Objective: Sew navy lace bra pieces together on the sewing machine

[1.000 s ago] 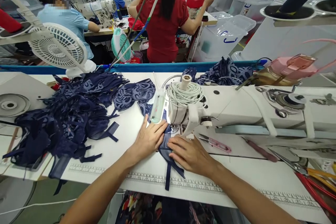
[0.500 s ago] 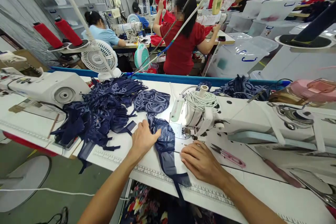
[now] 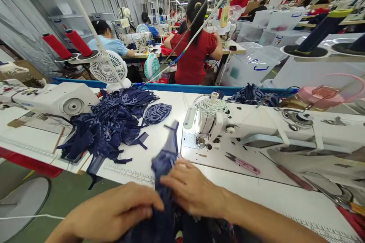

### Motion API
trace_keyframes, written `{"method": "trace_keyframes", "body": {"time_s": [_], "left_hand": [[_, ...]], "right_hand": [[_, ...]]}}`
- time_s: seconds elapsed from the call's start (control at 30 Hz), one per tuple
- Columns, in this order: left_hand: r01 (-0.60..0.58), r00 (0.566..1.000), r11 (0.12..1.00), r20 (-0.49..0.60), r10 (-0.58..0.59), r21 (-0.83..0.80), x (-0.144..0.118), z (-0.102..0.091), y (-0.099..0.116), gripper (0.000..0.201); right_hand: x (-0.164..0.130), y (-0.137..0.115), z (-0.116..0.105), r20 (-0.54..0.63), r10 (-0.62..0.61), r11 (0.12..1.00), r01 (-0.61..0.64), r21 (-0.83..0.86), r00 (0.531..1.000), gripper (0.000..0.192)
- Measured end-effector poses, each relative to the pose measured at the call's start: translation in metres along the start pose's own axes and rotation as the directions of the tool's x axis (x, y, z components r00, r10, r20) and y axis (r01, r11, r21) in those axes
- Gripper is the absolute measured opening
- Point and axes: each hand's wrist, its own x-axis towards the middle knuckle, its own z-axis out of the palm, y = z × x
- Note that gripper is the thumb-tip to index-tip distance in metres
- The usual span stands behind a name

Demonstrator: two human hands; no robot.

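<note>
A navy lace and mesh bra piece (image 3: 164, 161) hangs over the table's front edge, its sheer tapered end lying on the white top beside the needle plate. My right hand (image 3: 196, 190) is closed on its right side, fingertips on the fabric. Lower and to the left, my left hand (image 3: 114, 210) pinches navy fabric between thumb and fingers, slightly blurred. The fabric's lower part is partly hidden by my hands and dark against my lap. A patterned navy cup (image 3: 157, 114) lies farther back, beside a heap of similar navy pieces (image 3: 114, 117).
The sewing machine (image 3: 211, 117) stands right of my hands. Pink-handled thread snips (image 3: 243, 164), a brown-handled tool (image 3: 295, 177) and large scissors (image 3: 338, 199) lie on its bed. Another machine (image 3: 67, 98) and a white fan (image 3: 110, 69) are at left. A co-worker in red (image 3: 192, 51) sits ahead.
Both hands have come toward my body, taking the bra piece off the table beside the needle and turning it round. My right hand has moved left onto the fabric.
</note>
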Motion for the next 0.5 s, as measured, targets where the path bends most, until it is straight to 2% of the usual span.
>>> {"method": "trace_keyframes", "body": {"time_s": [0.07, 0.1, 0.17, 0.2, 0.23, 0.27, 0.3, 0.37, 0.4, 0.47, 0.5], "left_hand": [[-0.089, 0.987, 0.996, 0.134, 0.091, -0.025, -0.011, -0.016, 0.013, 0.029], [-0.104, 0.978, 0.994, 0.178, 0.105, -0.013, -0.013, -0.023, 0.014, 0.026], [-0.078, 0.976, 0.994, 0.208, 0.06, 0.08, -0.01, -0.031, 0.006, 0.022], [-0.052, 0.981, 0.985, 0.191, 0.02, 0.162, -0.005, -0.031, -0.001, 0.018], [-0.023, 0.989, 0.964, 0.15, -0.018, 0.266, 0.002, -0.029, -0.01, 0.011], [0.005, 0.996, 0.923, 0.081, -0.04, 0.385, 0.011, -0.025, -0.018, 0.004], [0.031, 0.999, 0.861, -0.007, -0.032, 0.507, 0.021, -0.02, -0.027, 0.012], [0.095, 0.982, 0.714, -0.182, 0.046, 0.694, 0.041, -0.008, -0.042, 0.028], [0.122, 0.962, 0.654, -0.251, 0.107, 0.746, 0.049, -0.001, -0.048, 0.034], [0.143, 0.921, 0.6, -0.327, 0.21, 0.787, 0.059, 0.015, -0.058, 0.041], [0.129, 0.912, 0.601, -0.332, 0.24, 0.789, 0.061, 0.025, -0.063, 0.04]], "right_hand": [[-0.001, -0.018, -0.013, 0.156, -0.022, 0.986, -0.004, 0.166, 0.987, 0.029], [-0.007, -0.024, -0.021, 0.222, -0.001, 0.974, -0.049, 0.22, 0.975, 0.027], [-0.027, -0.029, -0.04, 0.298, 0.115, 0.963, -0.18, 0.203, 0.948, 0.018], [-0.039, -0.028, -0.049, 0.286, 0.207, 0.961, -0.249, 0.118, 0.935, 0.009], [-0.052, -0.025, -0.059, 0.233, 0.322, 0.945, -0.325, -0.028, 0.918, 0.007], [-0.065, -0.021, -0.069, 0.149, 0.385, 0.916, -0.358, -0.179, 0.911, 0.009], [-0.077, -0.016, -0.078, 0.042, 0.398, 0.872, -0.364, -0.328, 0.916, 0.013], [-0.099, -0.008, -0.091, -0.164, 0.352, 0.717, -0.379, -0.585, 0.921, 0.021], [-0.108, -0.005, -0.096, -0.225, 0.305, 0.639, -0.374, -0.672, 0.925, 0.023], [-0.126, -0.005, -0.096, -0.261, 0.253, 0.531, -0.36, -0.767, 0.931, 0.027], [-0.134, -0.007, -0.092, -0.254, 0.271, 0.519, -0.363, -0.774, 0.928, 0.027]]}}
